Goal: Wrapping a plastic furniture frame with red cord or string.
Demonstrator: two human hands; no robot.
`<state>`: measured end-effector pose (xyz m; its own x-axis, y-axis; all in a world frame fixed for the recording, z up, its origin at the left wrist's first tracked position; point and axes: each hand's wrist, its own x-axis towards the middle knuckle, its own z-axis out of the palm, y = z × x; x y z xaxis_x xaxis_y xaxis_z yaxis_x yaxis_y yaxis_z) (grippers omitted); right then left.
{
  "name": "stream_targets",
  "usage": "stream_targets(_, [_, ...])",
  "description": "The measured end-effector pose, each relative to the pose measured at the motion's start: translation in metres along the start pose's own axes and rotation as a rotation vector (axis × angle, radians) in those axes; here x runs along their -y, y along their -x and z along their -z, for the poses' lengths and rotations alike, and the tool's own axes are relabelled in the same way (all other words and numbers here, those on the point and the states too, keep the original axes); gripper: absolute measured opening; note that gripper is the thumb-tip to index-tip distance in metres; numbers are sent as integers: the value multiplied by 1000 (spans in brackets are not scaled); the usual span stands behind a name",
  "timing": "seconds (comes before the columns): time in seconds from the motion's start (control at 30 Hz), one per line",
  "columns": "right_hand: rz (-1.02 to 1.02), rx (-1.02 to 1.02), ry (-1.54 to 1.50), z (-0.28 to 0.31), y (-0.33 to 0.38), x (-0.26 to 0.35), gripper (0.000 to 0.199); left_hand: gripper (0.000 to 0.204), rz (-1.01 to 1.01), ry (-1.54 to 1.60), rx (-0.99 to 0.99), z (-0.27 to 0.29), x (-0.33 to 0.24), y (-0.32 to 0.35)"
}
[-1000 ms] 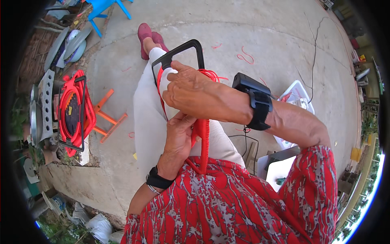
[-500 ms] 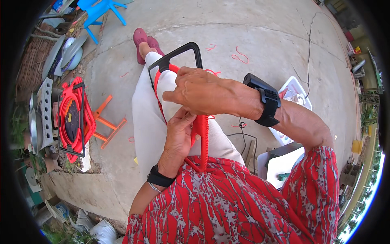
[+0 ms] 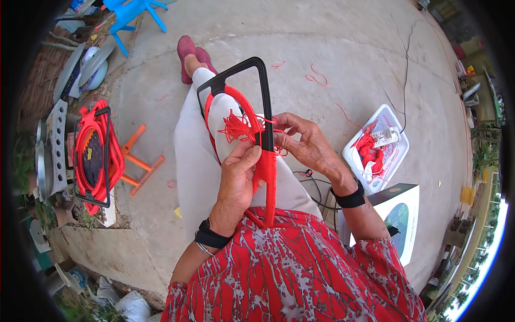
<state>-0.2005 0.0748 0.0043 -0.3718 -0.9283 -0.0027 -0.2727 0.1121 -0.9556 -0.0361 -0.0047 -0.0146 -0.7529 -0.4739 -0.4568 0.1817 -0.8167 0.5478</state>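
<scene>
Across my lap lies a black frame point(image 3: 264, 91), with a bright red loop point(image 3: 244, 102) inside it and tightly wrapped red cord point(image 3: 267, 185) down its lower part. My left hand point(image 3: 236, 174) is closed on the frame, its thumb at the top of the red wrapping. Just above that thumb a loose tuft of red yarn point(image 3: 236, 127) hangs over my knee. On the frame's other side my right hand point(image 3: 307, 144) pinches thin red yarn point(image 3: 279, 140) in bent fingers. The frame bar partly hides those fingertips.
To the right stands a white plastic basket point(image 3: 399, 155) holding red yarn point(image 3: 370, 155) and a power strip point(image 3: 385, 137), beside a white box point(image 3: 407, 214). At left, similar red-wrapped frames point(image 3: 96, 161) rest on an orange stool point(image 3: 142, 166). A blue chair point(image 3: 129, 16) stands farther off. Dark cable crosses the floor.
My right hand has come back from over the frame to its right side, lower down, uncovering the red tuft. My left hand has stayed in place.
</scene>
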Motion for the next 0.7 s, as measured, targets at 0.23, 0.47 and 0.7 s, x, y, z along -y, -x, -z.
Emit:
stream_targets(0.23, [-64, -224, -52, 7, 25, 26, 15, 23, -34, -28, -2, 0, 0, 0])
stream_targets(0.47, [68, -46, 184, -6, -3, 24, 24, 23, -22, -9, 40, 2, 0, -1])
stream_targets(0.7, [-311, 487, -174, 8, -27, -3, 35, 21, -47, 25, -46, 0, -2, 3])
